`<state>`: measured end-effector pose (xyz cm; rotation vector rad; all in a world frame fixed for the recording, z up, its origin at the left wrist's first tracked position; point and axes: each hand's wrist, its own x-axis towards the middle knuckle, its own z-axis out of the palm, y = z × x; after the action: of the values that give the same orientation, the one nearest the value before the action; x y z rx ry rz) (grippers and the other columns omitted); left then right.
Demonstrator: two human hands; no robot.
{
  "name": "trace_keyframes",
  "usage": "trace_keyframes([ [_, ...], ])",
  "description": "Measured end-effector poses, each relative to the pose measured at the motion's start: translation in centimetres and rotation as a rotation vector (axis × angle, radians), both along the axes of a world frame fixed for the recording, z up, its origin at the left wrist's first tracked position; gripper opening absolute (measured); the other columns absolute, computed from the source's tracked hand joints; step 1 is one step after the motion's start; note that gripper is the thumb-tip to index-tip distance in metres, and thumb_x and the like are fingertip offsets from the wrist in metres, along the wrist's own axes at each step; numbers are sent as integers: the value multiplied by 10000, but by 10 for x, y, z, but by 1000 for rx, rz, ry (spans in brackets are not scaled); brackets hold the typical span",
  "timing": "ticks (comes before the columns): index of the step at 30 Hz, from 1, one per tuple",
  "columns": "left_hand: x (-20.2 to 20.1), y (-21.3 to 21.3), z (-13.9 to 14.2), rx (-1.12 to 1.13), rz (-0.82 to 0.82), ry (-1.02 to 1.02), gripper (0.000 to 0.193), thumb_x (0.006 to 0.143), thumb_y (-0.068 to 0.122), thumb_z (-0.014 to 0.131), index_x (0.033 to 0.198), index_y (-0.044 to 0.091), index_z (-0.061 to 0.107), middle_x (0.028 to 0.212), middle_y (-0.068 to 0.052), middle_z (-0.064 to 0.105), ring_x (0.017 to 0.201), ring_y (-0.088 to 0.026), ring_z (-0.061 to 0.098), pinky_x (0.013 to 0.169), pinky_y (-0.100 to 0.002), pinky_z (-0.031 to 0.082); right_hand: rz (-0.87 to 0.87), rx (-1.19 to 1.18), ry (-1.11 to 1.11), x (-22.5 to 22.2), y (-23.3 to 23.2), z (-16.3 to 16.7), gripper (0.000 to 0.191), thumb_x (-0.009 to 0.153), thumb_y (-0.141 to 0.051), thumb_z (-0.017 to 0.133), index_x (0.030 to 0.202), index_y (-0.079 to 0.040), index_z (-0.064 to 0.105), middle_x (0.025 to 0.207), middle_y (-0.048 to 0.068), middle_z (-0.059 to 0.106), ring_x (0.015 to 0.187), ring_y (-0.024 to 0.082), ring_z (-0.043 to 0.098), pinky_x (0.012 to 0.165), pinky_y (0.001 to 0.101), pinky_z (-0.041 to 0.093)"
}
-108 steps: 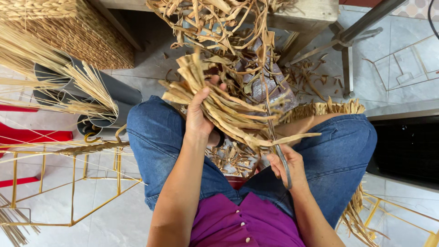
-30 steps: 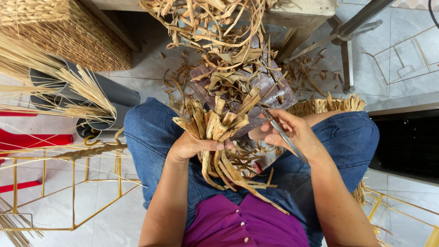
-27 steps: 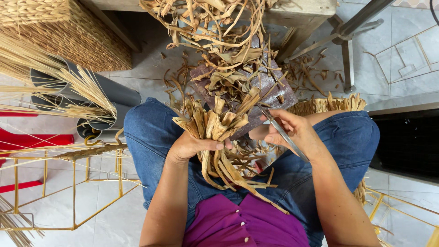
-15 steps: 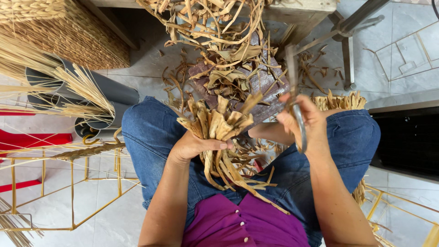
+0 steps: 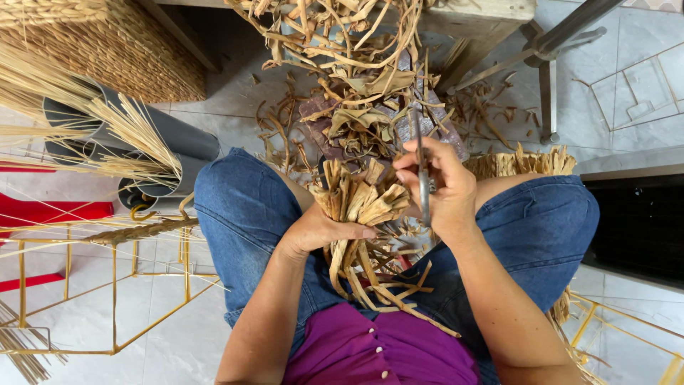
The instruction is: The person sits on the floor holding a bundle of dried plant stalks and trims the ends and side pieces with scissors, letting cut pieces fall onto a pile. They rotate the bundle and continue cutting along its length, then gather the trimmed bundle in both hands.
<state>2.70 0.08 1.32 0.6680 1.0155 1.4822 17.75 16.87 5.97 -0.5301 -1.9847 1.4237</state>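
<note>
While the wearer sits with knees apart over a tiled floor (image 5: 641, 85), the left hand (image 5: 324, 229) is closed around a bundle of dried leaf strips (image 5: 360, 207), clamping it about its middle, cut tops standing upright between the thighs and loose tails trailing down over the purple shirt (image 5: 377, 353).

Item, right hand (image 5: 442, 187): closed around a pair of scissors (image 5: 420, 171), blades pointing up and away from the body, just beside the top of the bundle; whether the blades are parted cannot be told from this angle.

Item, blue jeans (image 5: 246, 214): both legs in view, the bundle resting in the gap between them.

Item, heap of dried leaf scraps (image 5: 342, 64): tangled, brown and tan, piled on the floor directly ahead of the knees and reaching up to a wooden bench edge (image 5: 484, 18).

Item, grey tubes (image 5: 167, 139): lying on the left, holding pale straw stalks (image 5: 85, 121) that fan outward.

Item, woven basket (image 5: 92, 43): upper left, coarse tan weave.

Item, yellow wire frame (image 5: 114, 285): lower left, open bars, standing on the floor beside the left leg; a red piece (image 5: 50, 214) lies behind it.

Item, metal stand leg (image 5: 548, 78): upper right, well apart from the hands.
</note>
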Motion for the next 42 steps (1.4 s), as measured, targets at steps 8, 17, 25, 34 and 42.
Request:
trace_keyframes([
  [8, -11, -11, -8, -6, 296, -175, 513, 767, -78, 819, 1225, -36, 592, 1039, -134, 680, 902, -227, 709, 807, -379, 623, -205, -426, -1, 7, 47, -40, 379, 957, -20, 722, 1304, -85, 585, 1067, 73, 744, 872, 128, 684, 752, 256, 543],
  [17, -35, -23, 21, 10, 530, -331, 616, 729, 11, 748, 1313, -4, 551, 1084, -72, 731, 723, -195, 645, 742, -399, 592, -152, -128, -537, -32, 68, -104, 454, 836, -244, 905, 1177, -38, 688, 903, -12, 721, 813, 75, 657, 716, 205, 501],
  [25, -36, -26, 1, 69, 524, -434, 453, 839, 91, 759, 1236, -48, 592, 892, -112, 655, 777, -210, 653, 843, -422, 590, 76, -472, -196, -5, 48, -55, 496, 867, -266, 812, 1290, -47, 676, 734, -51, 568, 577, 39, 472, 506, 202, 355],
  [34, -17, 18, 5, -14, 459, -596, 458, 817, 125, 746, 1237, -3, 618, 1268, -194, 659, 937, -225, 709, 845, -395, 624, 220, -541, -123, 54, 16, -38, 555, 811, -230, 834, 1288, -4, 664, 773, -24, 594, 599, 56, 523, 510, 196, 392],
  [42, -19, 12, 1, 324, 431, -694, 400, 857, 127, 771, 1223, 52, 628, 1523, -206, 530, 979, -199, 621, 930, -381, 570, 188, -579, -92, 81, 2, -70, 511, 838, -131, 832, 1304, 2, 671, 833, -36, 608, 744, 49, 552, 676, 199, 457],
])
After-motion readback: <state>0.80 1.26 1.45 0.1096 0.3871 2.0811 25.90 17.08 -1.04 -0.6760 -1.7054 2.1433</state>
